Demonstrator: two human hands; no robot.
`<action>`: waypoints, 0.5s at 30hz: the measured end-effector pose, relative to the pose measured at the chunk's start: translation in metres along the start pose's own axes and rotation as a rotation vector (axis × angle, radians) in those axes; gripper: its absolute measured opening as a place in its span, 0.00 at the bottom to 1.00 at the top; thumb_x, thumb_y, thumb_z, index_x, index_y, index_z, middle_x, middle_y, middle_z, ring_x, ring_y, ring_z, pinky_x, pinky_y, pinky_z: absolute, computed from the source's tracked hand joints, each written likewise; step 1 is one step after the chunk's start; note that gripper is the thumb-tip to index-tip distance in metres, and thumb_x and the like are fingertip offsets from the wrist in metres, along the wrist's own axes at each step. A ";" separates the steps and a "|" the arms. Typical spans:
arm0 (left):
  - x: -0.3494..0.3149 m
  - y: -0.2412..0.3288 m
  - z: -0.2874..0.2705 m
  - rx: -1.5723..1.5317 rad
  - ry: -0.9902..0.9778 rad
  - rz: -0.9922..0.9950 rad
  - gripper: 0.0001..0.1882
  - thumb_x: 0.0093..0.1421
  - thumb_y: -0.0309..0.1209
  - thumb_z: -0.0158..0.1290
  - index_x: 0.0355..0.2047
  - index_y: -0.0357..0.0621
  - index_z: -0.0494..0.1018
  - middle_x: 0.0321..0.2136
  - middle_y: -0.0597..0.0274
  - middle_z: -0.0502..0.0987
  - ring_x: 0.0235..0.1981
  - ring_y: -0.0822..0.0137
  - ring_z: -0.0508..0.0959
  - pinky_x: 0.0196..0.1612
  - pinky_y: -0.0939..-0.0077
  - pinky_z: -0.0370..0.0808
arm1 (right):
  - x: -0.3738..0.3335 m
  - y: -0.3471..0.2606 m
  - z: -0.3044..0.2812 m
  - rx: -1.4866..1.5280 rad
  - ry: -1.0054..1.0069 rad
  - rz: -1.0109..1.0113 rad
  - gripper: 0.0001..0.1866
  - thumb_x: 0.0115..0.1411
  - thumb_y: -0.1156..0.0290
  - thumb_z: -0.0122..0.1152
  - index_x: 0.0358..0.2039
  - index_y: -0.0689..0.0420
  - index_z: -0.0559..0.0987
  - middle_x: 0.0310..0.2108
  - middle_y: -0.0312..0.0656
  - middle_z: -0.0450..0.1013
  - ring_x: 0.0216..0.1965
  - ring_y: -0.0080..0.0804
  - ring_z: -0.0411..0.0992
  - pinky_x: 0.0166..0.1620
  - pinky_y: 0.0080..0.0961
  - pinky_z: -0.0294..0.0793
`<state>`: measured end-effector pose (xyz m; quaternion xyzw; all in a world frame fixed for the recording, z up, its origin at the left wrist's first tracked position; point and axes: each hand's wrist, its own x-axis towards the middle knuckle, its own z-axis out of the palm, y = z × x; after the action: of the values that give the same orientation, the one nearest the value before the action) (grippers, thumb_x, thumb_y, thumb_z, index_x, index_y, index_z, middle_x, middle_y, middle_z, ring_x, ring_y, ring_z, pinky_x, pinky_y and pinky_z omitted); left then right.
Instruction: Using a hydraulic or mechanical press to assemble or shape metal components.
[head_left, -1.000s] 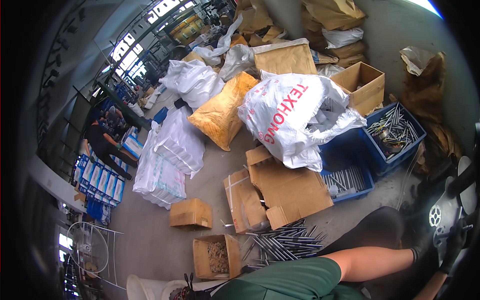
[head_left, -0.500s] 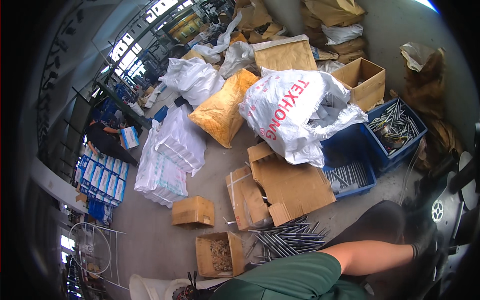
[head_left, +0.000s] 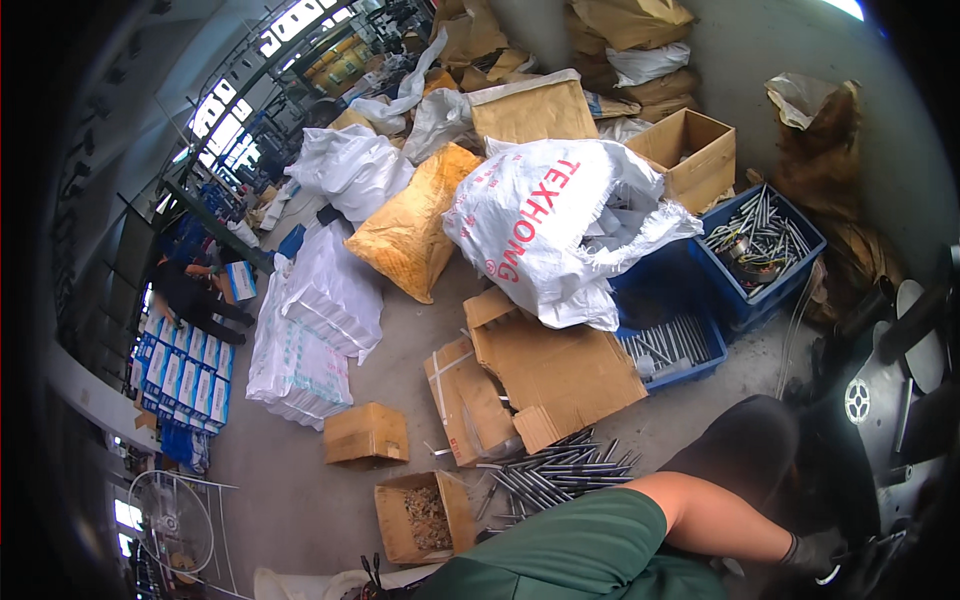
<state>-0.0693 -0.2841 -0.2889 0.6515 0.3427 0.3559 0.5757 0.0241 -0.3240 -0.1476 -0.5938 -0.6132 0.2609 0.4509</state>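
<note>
My left arm, in a green sleeve, reaches across the lower edge to the right. My left hand (head_left: 818,553), in a dark glove, is at the lower right beside a black machine (head_left: 880,430) with round metal parts. Its fingers look closed, in deep shadow. A bright curved metal edge (head_left: 828,576) shows at the fingertips, and a thin metal bar (head_left: 880,543) lies just beyond; what the hand grips is unclear. My right hand is out of view. A dark-clothed knee (head_left: 745,440) is above my forearm.
Loose metal rods (head_left: 560,475) lie on the floor beside flattened cardboard (head_left: 560,365). Blue crates (head_left: 765,245) of metal parts stand at right, next to a large white sack (head_left: 560,220). Far left, a co-worker (head_left: 195,300) bends over stacked blue-and-white boxes (head_left: 185,375).
My gloved left hand has moved down and slightly left, away from the machine's disc, and bright metal now shows at it. The whole scene has shifted left in view.
</note>
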 end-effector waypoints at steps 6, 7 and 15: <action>-0.017 -0.016 0.021 0.268 0.019 0.539 0.27 0.50 0.31 0.62 0.51 0.40 0.72 0.47 0.52 0.76 0.47 0.56 0.80 0.43 0.65 0.79 | 0.009 0.031 -0.028 0.066 -0.273 0.282 0.22 0.68 0.71 0.63 0.61 0.65 0.75 0.55 0.46 0.76 0.50 0.31 0.74 0.51 0.30 0.78; -0.024 0.006 0.018 0.232 -0.033 0.566 0.27 0.50 0.31 0.62 0.51 0.40 0.72 0.47 0.52 0.76 0.47 0.56 0.80 0.43 0.65 0.79 | 0.002 0.029 -0.042 0.042 -0.214 0.306 0.22 0.68 0.71 0.63 0.61 0.65 0.75 0.55 0.46 0.76 0.50 0.31 0.74 0.51 0.30 0.78; -0.024 0.052 0.016 -0.725 -0.313 -0.222 0.27 0.58 0.23 0.59 0.57 0.55 0.67 0.31 0.64 0.73 0.23 0.69 0.75 0.22 0.70 0.76 | -0.029 0.155 -0.138 0.184 -0.122 -0.092 0.23 0.65 0.72 0.60 0.60 0.64 0.75 0.50 0.44 0.77 0.52 0.33 0.74 0.55 0.29 0.74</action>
<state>-0.0658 -0.3181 -0.2403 0.4119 0.1715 0.2858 0.8481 0.2161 -0.3570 -0.2240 -0.5043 -0.6395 0.3306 0.4768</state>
